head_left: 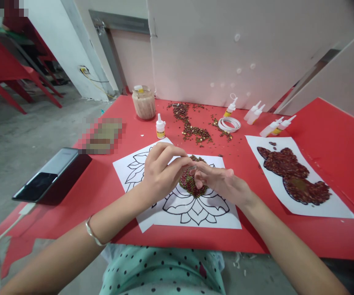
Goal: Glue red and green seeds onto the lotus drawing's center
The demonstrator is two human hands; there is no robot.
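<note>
My left hand and my right hand meet over a white sheet printed with a black flower outline. The flower's centre is filled with a patch of red and green seeds. Left fingers are pinched together, their tips touching the right fingertips just above the seed patch. Right fingers are curled and pressed close. What either hand pinches is too small to make out. A thin bangle sits on my left wrist.
A loose seed pile lies behind the sheet, with a small glue bottle, a jar, a white tape ring and several more bottles. A second seed-filled sheet lies right. A phone on a black box sits left.
</note>
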